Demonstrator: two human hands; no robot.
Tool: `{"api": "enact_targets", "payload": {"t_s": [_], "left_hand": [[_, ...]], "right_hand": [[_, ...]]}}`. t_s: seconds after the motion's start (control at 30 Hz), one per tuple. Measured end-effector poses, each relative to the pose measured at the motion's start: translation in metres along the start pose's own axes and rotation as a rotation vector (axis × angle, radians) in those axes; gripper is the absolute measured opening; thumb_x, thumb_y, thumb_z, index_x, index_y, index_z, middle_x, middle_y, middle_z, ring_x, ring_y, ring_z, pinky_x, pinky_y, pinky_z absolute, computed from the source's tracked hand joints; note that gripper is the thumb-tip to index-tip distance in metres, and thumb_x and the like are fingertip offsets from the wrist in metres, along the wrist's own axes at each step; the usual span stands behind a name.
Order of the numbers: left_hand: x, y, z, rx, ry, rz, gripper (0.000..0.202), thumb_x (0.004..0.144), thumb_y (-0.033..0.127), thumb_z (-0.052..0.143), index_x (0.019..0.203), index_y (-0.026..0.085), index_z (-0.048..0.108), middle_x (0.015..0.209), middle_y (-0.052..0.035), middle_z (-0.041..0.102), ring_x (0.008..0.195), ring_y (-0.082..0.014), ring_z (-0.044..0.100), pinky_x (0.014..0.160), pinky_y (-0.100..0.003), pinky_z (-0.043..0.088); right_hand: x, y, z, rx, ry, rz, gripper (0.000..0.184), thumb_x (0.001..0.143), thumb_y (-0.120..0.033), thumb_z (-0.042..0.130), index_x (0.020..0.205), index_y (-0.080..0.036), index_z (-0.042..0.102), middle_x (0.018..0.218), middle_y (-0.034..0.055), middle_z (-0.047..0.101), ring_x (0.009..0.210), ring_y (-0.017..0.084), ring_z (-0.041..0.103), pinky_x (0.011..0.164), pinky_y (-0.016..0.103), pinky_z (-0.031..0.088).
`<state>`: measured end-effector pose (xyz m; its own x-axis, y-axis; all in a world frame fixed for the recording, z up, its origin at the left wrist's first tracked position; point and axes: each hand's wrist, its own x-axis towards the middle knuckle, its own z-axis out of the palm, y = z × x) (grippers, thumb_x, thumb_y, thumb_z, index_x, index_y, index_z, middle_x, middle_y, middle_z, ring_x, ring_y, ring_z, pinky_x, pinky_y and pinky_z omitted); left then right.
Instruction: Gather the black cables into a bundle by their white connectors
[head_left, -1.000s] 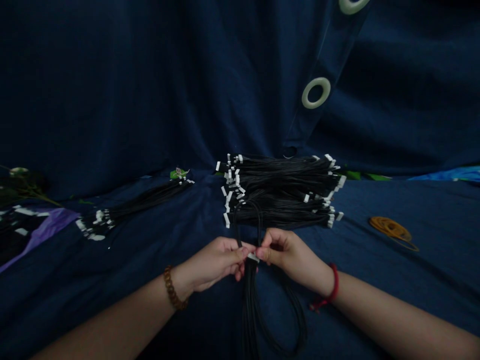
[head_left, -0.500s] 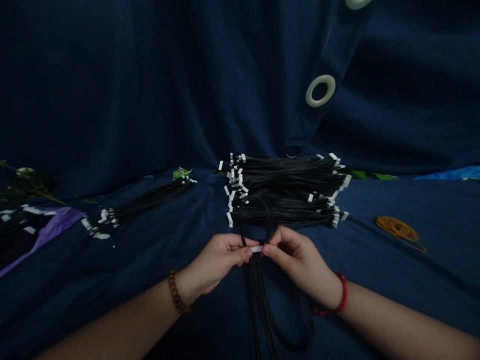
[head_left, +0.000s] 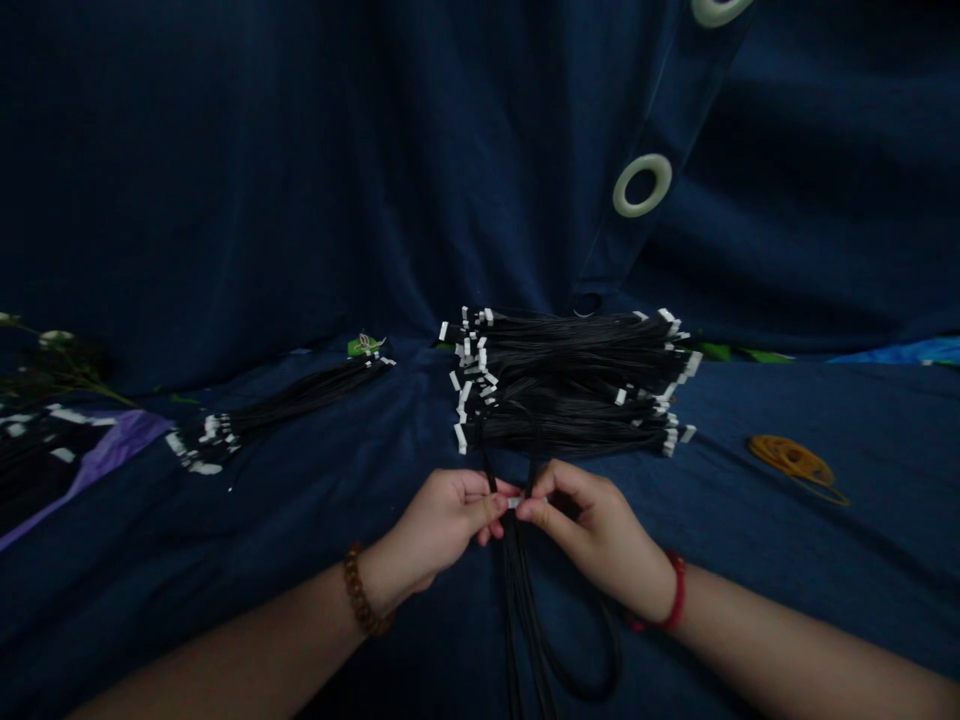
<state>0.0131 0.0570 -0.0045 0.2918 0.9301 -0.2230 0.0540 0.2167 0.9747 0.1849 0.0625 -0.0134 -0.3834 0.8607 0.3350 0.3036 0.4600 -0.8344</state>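
Note:
My left hand (head_left: 439,525) and my right hand (head_left: 600,535) meet at centre, both closed. Between their fingertips they pinch a small white connector (head_left: 514,503) on black cable (head_left: 516,590). A loop of that cable rises above the fingers, dark against the pile behind. Several strands hang down below, one curving out to the right in a wide loop. Most of the connector is covered by my thumbs and fingers. Just beyond my hands lies a big pile of black cables (head_left: 577,380) with white connectors at both ends.
Left of the pile lies a smaller cable bundle (head_left: 300,395), near a green tag (head_left: 364,346). Farther left are more white-ended cables on purple material (head_left: 124,445) and a flower stem (head_left: 56,340). Orange-brown rubber bands (head_left: 791,458) lie at right. A blue curtain (head_left: 337,180) hangs behind.
My right hand's fingers have moved slightly left over the white connector, so less of it shows. The upper cable loop has sunk lower. Both hands keep their grip.

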Motion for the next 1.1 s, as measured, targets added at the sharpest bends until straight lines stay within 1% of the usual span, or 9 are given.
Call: {"api": "enact_targets", "payload": {"t_s": [0.1,0.17,0.3,0.4,0.53,0.7,0.87,0.97,1.1], "left_hand": [[0.000,0.000,-0.002,-0.004,-0.022,-0.012,0.028,0.073,0.025,0.060,0.092,0.005,0.064,0.061,-0.0010,0.055,0.050,-0.0036,0.044,0.048,-0.016,0.032],[0.001,0.000,-0.006,-0.037,-0.074,-0.023,0.027,0.071,0.024,0.063,0.092,0.006,0.065,0.066,-0.0022,0.057,0.053,-0.0031,0.045,0.050,-0.015,0.033],[0.003,0.003,-0.015,-0.186,-0.207,-0.065,0.032,0.066,0.005,0.058,0.097,0.008,0.064,0.074,-0.0047,0.061,0.062,-0.0035,0.051,0.057,-0.013,0.037],[0.003,0.005,-0.017,-0.293,-0.190,-0.128,0.031,0.066,0.003,0.056,0.096,0.006,0.063,0.077,-0.0076,0.063,0.065,-0.0072,0.057,0.062,-0.017,0.042],[0.002,0.006,-0.016,-0.309,-0.160,-0.216,0.023,0.071,0.017,0.061,0.092,0.007,0.060,0.081,-0.0105,0.064,0.064,-0.0121,0.062,0.063,-0.022,0.047],[0.003,0.004,-0.016,-0.299,-0.161,-0.227,0.019,0.068,0.017,0.065,0.085,0.008,0.060,0.077,-0.0046,0.062,0.061,-0.0080,0.061,0.065,-0.019,0.048],[0.005,0.004,-0.018,-0.278,-0.196,-0.239,0.017,0.065,0.012,0.066,0.080,0.009,0.058,0.070,-0.0011,0.059,0.054,-0.0062,0.058,0.057,-0.017,0.046],[0.005,0.006,-0.018,-0.273,-0.208,-0.253,0.021,0.065,0.016,0.068,0.081,0.009,0.057,0.066,-0.0003,0.058,0.050,-0.0056,0.056,0.052,-0.016,0.044],[0.004,0.008,-0.020,-0.278,-0.235,-0.278,0.028,0.064,0.017,0.070,0.087,0.009,0.056,0.068,-0.0013,0.060,0.052,-0.0058,0.057,0.053,-0.015,0.045]], "right_hand": [[0.001,0.002,-0.001,0.002,-0.002,0.018,0.018,0.080,-0.031,0.056,0.070,-0.016,0.053,0.066,0.0004,0.055,0.062,0.012,0.050,0.058,0.024,0.038],[0.002,0.006,-0.002,0.018,-0.016,0.030,0.018,0.080,-0.031,0.057,0.070,-0.016,0.054,0.067,0.0004,0.056,0.062,0.012,0.051,0.058,0.024,0.038],[0.007,0.016,-0.005,0.079,-0.046,0.044,0.021,0.079,-0.034,0.057,0.070,-0.016,0.052,0.066,-0.0001,0.056,0.060,0.011,0.050,0.056,0.023,0.039],[0.010,0.018,-0.005,0.116,-0.064,0.051,0.022,0.079,-0.035,0.057,0.070,-0.016,0.051,0.064,-0.0009,0.055,0.057,0.010,0.049,0.053,0.022,0.038],[0.008,0.015,-0.004,0.127,-0.078,0.042,0.021,0.080,-0.035,0.057,0.072,-0.016,0.053,0.069,0.0001,0.058,0.064,0.010,0.052,0.059,0.022,0.040],[0.005,0.011,-0.001,0.101,-0.068,0.026,0.022,0.080,-0.037,0.057,0.073,-0.016,0.054,0.069,0.0001,0.057,0.065,0.011,0.052,0.060,0.023,0.040],[0.003,0.005,0.000,0.073,-0.075,0.013,0.023,0.080,-0.037,0.057,0.072,-0.016,0.053,0.069,0.0004,0.057,0.065,0.011,0.052,0.060,0.023,0.040],[0.002,0.001,0.001,0.051,-0.071,0.003,0.022,0.079,-0.036,0.058,0.071,-0.016,0.053,0.069,0.0002,0.057,0.064,0.011,0.052,0.059,0.023,0.039],[0.000,-0.002,0.002,0.024,-0.072,-0.019,0.020,0.078,-0.034,0.060,0.071,-0.016,0.055,0.069,0.0000,0.058,0.065,0.011,0.053,0.061,0.023,0.039]]}}
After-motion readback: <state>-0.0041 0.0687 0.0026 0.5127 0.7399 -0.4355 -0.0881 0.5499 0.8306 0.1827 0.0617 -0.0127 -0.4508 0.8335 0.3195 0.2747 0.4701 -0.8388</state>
